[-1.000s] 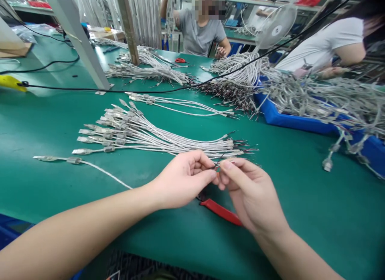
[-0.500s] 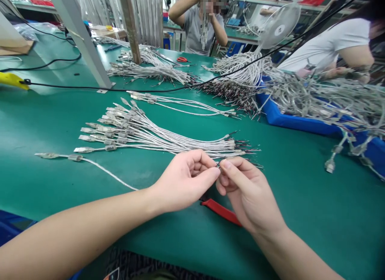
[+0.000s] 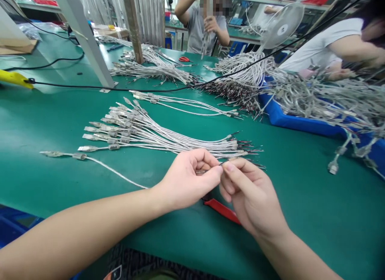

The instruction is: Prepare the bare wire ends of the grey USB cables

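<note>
A white USB cable point(image 3: 112, 174) runs from its plug at the left, across the green table, and passes behind my left forearm. Its wire end comes out at my left hand point(image 3: 195, 177), whose thumb and forefinger are closed on it. Fingertip to fingertip with it, my right hand point(image 3: 251, 191) pinches the thin dark wire tip. The finest detail at the tip is hidden by my fingers. Red-handled pliers point(image 3: 222, 211) lie on the table beneath my hands, partly covered by them. Just beyond is a fanned row of similar cables point(image 3: 159, 135), plugs to the left and bare wires to the right.
Several loose cables point(image 3: 183, 103) lie behind the row. A blue bin point(image 3: 300, 121) heaped with cables stands at right. A metal post point(image 3: 86, 39), a black cord point(image 3: 144, 89) and a large cable pile point(image 3: 243, 75) are farther back. Two co-workers sit beyond.
My hands stay together, with slightly more dark wire showing between the fingertips. The view has shifted a little. The co-worker opposite has lowered a hand along a hanging clear strip.
</note>
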{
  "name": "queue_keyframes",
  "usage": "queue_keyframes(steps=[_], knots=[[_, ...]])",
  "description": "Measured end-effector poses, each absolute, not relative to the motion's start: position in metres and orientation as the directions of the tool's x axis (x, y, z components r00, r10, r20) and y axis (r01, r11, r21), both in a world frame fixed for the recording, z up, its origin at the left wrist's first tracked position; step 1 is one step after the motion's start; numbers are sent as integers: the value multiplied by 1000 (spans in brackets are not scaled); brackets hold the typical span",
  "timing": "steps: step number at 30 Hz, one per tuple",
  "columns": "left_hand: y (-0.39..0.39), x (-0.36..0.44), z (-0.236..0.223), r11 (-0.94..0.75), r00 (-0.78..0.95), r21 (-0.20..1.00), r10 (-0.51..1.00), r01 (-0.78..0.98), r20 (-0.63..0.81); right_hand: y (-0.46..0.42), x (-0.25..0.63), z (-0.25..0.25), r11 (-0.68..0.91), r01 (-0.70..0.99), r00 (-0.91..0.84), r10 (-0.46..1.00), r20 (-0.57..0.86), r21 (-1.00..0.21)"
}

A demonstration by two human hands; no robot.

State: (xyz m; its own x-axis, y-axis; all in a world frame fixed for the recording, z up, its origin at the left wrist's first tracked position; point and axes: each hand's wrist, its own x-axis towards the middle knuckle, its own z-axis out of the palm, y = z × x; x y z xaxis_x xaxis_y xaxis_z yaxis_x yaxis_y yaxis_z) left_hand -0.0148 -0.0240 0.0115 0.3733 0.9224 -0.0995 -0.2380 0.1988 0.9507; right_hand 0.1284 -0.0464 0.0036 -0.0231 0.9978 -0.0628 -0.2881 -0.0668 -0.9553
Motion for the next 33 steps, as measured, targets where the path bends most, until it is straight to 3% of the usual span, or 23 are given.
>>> queue_keyframes(steps=[4,14,27,33], knots=[[-23,-14,11,246,375,933,917,-263,-136,-47,127,6,-101,-355,-36,995,-94,-929],[-17,-16,21,355,344,879,907,-317,-243,-47,130,4,-44,-342,21,998,-54,-939],[-18,-15,19,397,434,858,869,-327,-237,-48,133,0,-13,-207,51,998,-24,-978],[-18,-14,17,403,395,853,880,-331,-263,-51,130,2,173,32,133,975,176,-984]])
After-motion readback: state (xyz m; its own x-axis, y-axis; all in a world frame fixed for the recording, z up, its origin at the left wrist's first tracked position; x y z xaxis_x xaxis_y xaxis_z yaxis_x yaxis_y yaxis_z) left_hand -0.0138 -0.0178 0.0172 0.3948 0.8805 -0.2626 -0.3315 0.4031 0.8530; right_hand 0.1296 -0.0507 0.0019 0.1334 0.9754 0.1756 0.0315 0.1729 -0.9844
